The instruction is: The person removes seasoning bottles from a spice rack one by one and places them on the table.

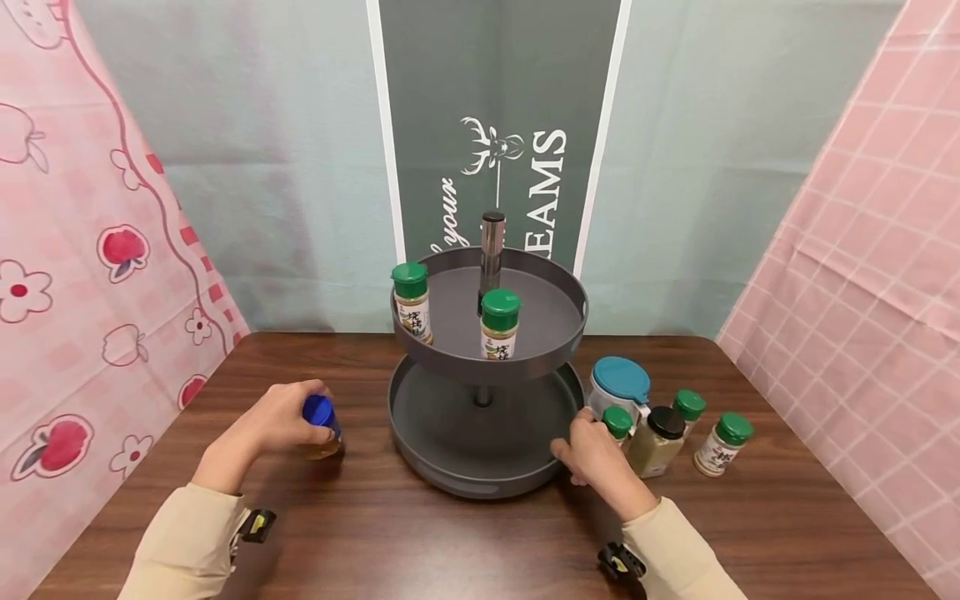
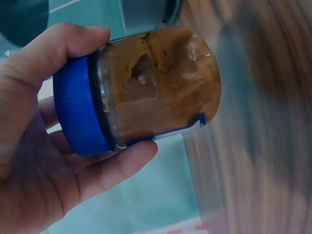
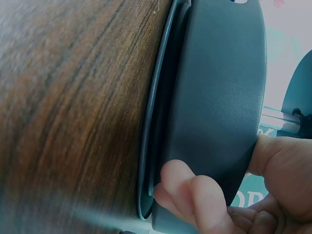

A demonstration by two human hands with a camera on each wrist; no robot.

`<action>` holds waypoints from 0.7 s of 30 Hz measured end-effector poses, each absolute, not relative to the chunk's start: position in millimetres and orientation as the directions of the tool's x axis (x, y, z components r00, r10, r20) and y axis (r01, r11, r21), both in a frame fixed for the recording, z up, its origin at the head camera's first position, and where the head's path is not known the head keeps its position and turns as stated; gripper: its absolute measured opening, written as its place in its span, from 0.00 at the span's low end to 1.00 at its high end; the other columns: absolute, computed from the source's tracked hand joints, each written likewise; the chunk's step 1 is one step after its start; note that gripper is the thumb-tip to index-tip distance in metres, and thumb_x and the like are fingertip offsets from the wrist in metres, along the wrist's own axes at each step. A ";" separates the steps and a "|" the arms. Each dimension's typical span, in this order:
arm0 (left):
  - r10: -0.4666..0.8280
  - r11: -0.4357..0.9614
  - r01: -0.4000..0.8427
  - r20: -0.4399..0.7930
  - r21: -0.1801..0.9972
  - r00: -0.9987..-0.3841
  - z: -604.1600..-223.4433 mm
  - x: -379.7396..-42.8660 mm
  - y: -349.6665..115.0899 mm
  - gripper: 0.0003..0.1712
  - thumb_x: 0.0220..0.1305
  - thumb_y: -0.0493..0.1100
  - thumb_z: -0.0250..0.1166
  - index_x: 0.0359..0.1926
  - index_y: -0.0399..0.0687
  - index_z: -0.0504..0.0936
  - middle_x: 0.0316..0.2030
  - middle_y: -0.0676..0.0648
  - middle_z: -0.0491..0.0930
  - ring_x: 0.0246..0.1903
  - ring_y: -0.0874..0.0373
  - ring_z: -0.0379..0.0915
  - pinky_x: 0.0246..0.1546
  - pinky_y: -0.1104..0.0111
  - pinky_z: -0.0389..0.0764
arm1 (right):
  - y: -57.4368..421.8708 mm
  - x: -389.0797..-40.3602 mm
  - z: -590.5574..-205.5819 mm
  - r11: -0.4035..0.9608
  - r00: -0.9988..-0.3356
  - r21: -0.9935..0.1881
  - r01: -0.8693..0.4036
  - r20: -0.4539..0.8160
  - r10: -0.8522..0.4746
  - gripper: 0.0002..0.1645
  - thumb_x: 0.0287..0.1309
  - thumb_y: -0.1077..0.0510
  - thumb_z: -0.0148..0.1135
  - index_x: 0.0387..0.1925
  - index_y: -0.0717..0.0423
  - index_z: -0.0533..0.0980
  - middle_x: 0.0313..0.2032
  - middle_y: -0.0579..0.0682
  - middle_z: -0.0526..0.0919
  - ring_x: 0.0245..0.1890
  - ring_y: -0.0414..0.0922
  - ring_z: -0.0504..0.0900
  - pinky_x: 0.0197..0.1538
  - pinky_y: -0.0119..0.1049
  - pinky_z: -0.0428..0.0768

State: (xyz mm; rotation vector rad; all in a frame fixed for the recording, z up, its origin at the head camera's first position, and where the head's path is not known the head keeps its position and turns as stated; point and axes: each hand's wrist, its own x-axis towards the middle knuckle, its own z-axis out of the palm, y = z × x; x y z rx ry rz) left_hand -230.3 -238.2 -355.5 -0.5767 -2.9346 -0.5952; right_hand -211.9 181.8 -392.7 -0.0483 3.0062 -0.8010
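Note:
My left hand grips a jar of brown spread by its blue lid, thumb on one side and fingers on the other. The jar is close over the table at the left; whether its base touches the wood I cannot tell. At the right, my right hand holds the lower tray's rim on a dark grey two-tier turntable rack. Its thumb hooks over the rim, and the curled fingers lie against the outer wall. Two green-capped seasoning bottles stand on the upper tray.
Right of the rack, a blue-lidded container, a black-capped jar and several green-capped bottles crowd near my right hand. A metal post rises through the rack. Curtains border the wooden table at the back and sides.

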 end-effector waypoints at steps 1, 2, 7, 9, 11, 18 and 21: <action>0.341 0.854 0.377 0.162 0.358 -0.926 -356.5 -230.2 -240.6 0.28 0.36 0.50 0.72 0.39 0.42 0.76 0.32 0.40 0.79 0.30 0.49 0.73 0.28 0.54 0.80 | 182.2 -211.7 -392.9 0.866 -0.999 -0.499 -0.022 -0.022 -0.038 0.40 0.48 0.59 0.54 0.54 0.85 0.51 0.08 0.52 0.72 0.07 0.41 0.71 0.18 0.37 0.73; 0.337 0.856 0.373 0.159 0.358 -0.928 -357.4 -230.0 -243.1 0.28 0.36 0.50 0.73 0.39 0.41 0.76 0.32 0.40 0.79 0.30 0.49 0.73 0.28 0.54 0.80 | 182.5 -211.5 -393.2 0.864 -0.999 -0.503 -0.021 -0.025 -0.039 0.40 0.48 0.59 0.54 0.54 0.85 0.51 0.07 0.52 0.72 0.07 0.41 0.71 0.18 0.37 0.73; 0.314 0.869 0.348 0.151 0.351 -0.937 -361.8 -230.0 -255.9 0.28 0.35 0.49 0.73 0.39 0.40 0.76 0.30 0.40 0.79 0.29 0.49 0.73 0.27 0.54 0.80 | 182.7 -211.8 -394.1 0.857 -0.998 -0.514 -0.031 -0.026 -0.052 0.41 0.49 0.60 0.54 0.55 0.86 0.49 0.07 0.51 0.72 0.07 0.41 0.71 0.17 0.36 0.73; 0.312 0.870 0.348 0.156 0.350 -0.937 -363.1 -230.7 -259.6 0.28 0.34 0.50 0.73 0.38 0.40 0.76 0.29 0.40 0.79 0.28 0.49 0.73 0.27 0.54 0.79 | 182.8 -212.1 -393.9 0.860 -0.998 -0.510 -0.030 -0.025 -0.050 0.41 0.49 0.60 0.54 0.55 0.86 0.50 0.07 0.51 0.72 0.07 0.41 0.71 0.17 0.36 0.73; 0.306 0.871 0.345 0.162 0.351 -0.938 -364.4 -231.1 -262.2 0.28 0.34 0.50 0.73 0.38 0.40 0.76 0.29 0.40 0.79 0.28 0.49 0.73 0.27 0.54 0.79 | 183.1 -212.5 -393.3 0.863 -0.998 -0.504 -0.027 -0.028 -0.047 0.41 0.49 0.59 0.54 0.55 0.86 0.49 0.07 0.51 0.72 0.07 0.41 0.71 0.16 0.36 0.72; 0.298 0.876 0.333 0.150 0.349 -0.943 -369.3 -231.1 -263.3 0.28 0.33 0.49 0.73 0.37 0.40 0.76 0.28 0.40 0.79 0.27 0.49 0.72 0.28 0.54 0.78 | 184.6 -214.1 -391.6 0.872 -0.998 -0.490 -0.011 -0.043 -0.036 0.41 0.50 0.58 0.56 0.54 0.85 0.51 0.08 0.52 0.73 0.07 0.41 0.72 0.17 0.37 0.73; 0.295 0.878 0.323 0.130 0.353 -0.946 -369.9 -230.1 -261.4 0.29 0.34 0.49 0.73 0.38 0.39 0.76 0.29 0.40 0.79 0.28 0.49 0.72 0.28 0.53 0.79 | 185.2 -214.4 -391.0 0.874 -0.999 -0.486 -0.010 -0.036 -0.032 0.37 0.49 0.58 0.57 0.50 0.83 0.55 0.08 0.52 0.73 0.07 0.41 0.72 0.17 0.36 0.73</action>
